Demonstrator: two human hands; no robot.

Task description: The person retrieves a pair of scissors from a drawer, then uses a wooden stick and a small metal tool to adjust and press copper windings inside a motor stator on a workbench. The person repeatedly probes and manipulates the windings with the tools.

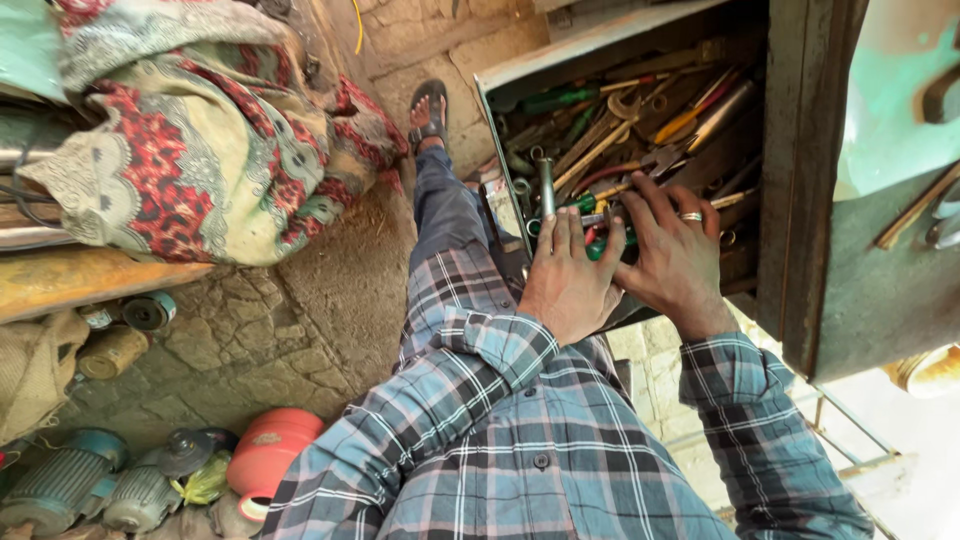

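Now both hands are in the tool drawer (500, 85): left hand (568, 280) flat, fingers together on a green-handled screwdriver (600, 243); right hand (672, 255), fingers spread, presses on tools just beyond it, spanners (600, 145) lying past the fingertips.

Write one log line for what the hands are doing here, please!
left hand: in tool drawer, on green-handled tools | right hand: beside it, ring on finger, among tools | grip: unclear

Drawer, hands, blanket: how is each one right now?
Metal drawer: pulled open, crammed with tools.
Left hand: fingers down among the tools, grip unclear.
Right hand: spread on the tools, ring on one finger.
Patterned blanket: bunched up in a heap.
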